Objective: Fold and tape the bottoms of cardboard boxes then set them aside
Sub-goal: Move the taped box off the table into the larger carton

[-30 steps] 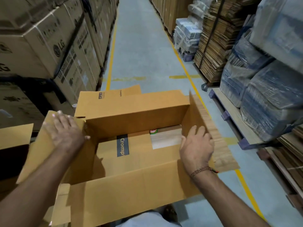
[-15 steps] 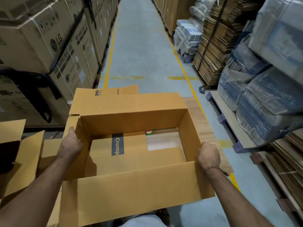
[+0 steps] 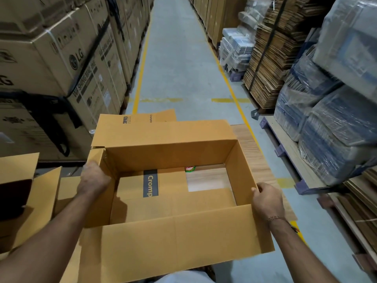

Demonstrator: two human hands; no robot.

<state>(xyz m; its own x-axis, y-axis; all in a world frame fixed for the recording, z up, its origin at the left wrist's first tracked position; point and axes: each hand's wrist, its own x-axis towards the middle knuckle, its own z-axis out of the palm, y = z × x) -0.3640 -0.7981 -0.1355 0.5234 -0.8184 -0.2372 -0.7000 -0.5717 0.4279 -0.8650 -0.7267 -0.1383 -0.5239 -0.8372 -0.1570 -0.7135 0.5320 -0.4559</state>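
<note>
Box (image 3: 175, 237) on table (image 3: 259, 158), centre frame, mouth up, long axis running 9 to 3 o'clock. Tan cardboard, flaps splayed out; inside, bottom flaps part-folded, a dark "Cromp" band showing and a gap onto the table. Left hand (image 3: 92, 177) grips the 9 o'clock wall, fingers hidden outside. Right hand (image 3: 267, 198) pinches the 3 o'clock wall, fingers curled.

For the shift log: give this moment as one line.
step: squaring box | left hand: grips left wall | right hand: grips right wall | cardboard box: open, flaps untaped
</note>
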